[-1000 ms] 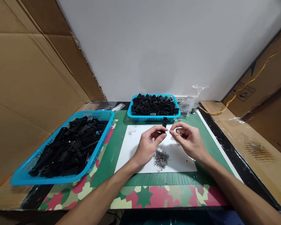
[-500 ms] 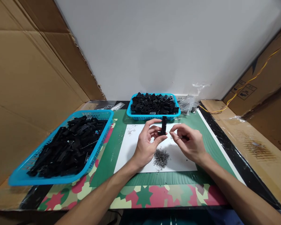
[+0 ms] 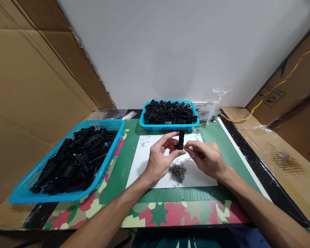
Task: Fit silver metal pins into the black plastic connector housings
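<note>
A person's two bare hands meet over a white rectangular sheet (image 3: 135, 175) lying on a green mat (image 3: 116, 172). The left hand (image 3: 158, 158) has its fingers clamped on a narrow black plastic piece with a short foot at its base (image 3: 181, 138) — the piece stands upright above the sheet, forefinger near its top, thumb below its foot. The right hand (image 3: 209, 156) is just beside it, thumb and forefinger drawn together at the piece's lower end; whatever they pinch is too small to tell. A thin silver metal rod (image 3: 193, 156) sticks out from that hand's curled fingers, pointing left.

Below the hands, on the sheet, lies a heap of tiny wiry metal bits (image 3: 178, 173), with a sparse scatter of similar bits (image 3: 144, 142) near the sheet's far left corner. To the left sits a large bright-blue plastic basket (image 3: 54, 198) full of long black parts (image 3: 77, 162). Beyond the sheet, near a pale grey wall (image 3: 170, 51), a smaller blue plastic basket (image 3: 169, 126) holds chunky black blocks (image 3: 170, 113) — heaped to the rim.
</note>
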`<state>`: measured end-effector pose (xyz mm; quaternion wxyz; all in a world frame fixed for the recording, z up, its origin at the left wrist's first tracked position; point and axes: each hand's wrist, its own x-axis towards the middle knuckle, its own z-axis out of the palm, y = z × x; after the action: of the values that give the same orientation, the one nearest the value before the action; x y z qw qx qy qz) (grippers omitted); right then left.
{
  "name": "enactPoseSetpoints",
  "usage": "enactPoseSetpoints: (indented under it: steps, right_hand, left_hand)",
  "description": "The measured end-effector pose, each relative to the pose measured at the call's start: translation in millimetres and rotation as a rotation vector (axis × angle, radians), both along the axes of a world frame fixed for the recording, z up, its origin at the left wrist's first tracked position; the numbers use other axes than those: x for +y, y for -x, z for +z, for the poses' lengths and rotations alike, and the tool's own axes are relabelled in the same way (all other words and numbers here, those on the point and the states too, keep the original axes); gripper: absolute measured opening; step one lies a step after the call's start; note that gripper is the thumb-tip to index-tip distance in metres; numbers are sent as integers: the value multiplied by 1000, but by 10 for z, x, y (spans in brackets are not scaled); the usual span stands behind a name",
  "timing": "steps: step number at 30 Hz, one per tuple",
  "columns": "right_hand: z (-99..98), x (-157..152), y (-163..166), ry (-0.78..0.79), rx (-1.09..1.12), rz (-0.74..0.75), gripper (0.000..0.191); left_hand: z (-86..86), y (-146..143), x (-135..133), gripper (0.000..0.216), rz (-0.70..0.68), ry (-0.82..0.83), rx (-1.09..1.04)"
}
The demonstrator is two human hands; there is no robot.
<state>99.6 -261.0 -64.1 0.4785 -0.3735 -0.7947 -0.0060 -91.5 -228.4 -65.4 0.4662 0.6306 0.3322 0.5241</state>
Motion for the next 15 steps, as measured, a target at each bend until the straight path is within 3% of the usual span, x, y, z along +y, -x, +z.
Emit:
enactPoseSetpoints:
  steps: [15]
  right_hand:
    - [32, -16, -63, 72, -65, 14, 9]
  left_hand:
    - [16, 76, 8, 59, -8, -93, 149]
